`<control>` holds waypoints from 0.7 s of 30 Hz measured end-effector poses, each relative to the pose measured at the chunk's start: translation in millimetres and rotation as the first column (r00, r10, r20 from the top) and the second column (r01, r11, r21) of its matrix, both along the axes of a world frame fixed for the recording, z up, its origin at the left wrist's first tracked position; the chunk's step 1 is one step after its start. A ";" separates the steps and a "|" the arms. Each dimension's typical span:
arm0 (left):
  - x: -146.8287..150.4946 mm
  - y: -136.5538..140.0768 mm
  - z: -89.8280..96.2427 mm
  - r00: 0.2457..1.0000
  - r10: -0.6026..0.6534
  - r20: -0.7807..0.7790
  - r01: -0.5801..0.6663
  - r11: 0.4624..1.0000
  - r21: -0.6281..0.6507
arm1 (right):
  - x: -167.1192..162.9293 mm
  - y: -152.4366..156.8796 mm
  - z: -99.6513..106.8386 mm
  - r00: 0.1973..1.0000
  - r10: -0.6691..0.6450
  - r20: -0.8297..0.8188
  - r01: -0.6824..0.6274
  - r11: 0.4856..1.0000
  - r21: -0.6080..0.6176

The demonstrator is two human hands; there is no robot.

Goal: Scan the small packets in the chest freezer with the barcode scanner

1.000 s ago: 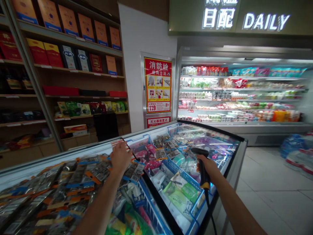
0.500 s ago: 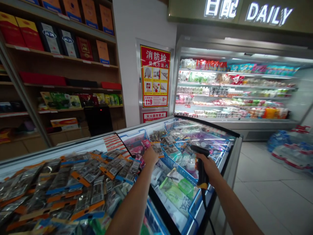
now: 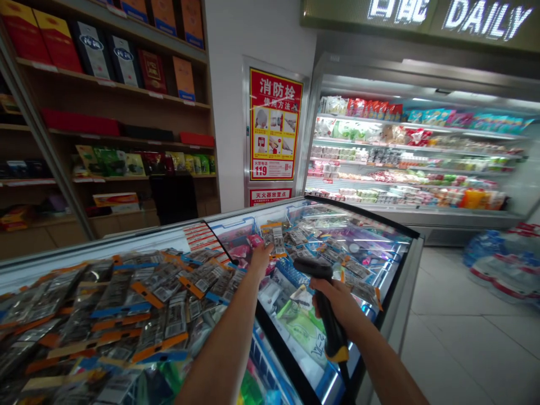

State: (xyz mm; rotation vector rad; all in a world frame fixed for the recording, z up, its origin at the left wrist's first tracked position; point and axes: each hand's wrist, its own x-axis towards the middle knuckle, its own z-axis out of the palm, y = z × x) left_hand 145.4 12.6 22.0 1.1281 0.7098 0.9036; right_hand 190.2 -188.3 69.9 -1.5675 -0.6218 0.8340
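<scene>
One head-worn camera gives the only view, looking forward and down from above and behind the left fingers point(image 3: 265, 252) and right fingers point(image 3: 324, 287), near enough that both forearms point(image 3: 228, 337) enter at the bottom edge. It takes in the display case point(image 3: 403, 292) below the fingers and, beyond them, distant lit shelves point(image 3: 405, 144), probably slightly blurred.

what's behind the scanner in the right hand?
Visible around the scanner: a green pack and part of a blue basket. Whatever lies directly behind the scanner and right hand is covered and can't be seen.
</scene>
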 end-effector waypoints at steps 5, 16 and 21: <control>2.3 0.7 -0.9 0.999 -0.026 -0.030 0.028 0.999 0.041 | -4.8 -5.1 4.7 1.000 -0.003 0.019 0.004 1.000 -0.017; 5.7 4.1 -8.4 0.999 -0.011 -0.042 0.017 0.988 0.152 | -10.0 -11.8 4.9 0.996 0.014 -0.090 -0.012 1.000 0.020; 7.7 3.5 -8.1 1.000 0.002 0.023 -0.005 0.992 0.128 | -9.6 -12.7 3.9 0.992 0.004 -0.125 0.000 1.000 0.031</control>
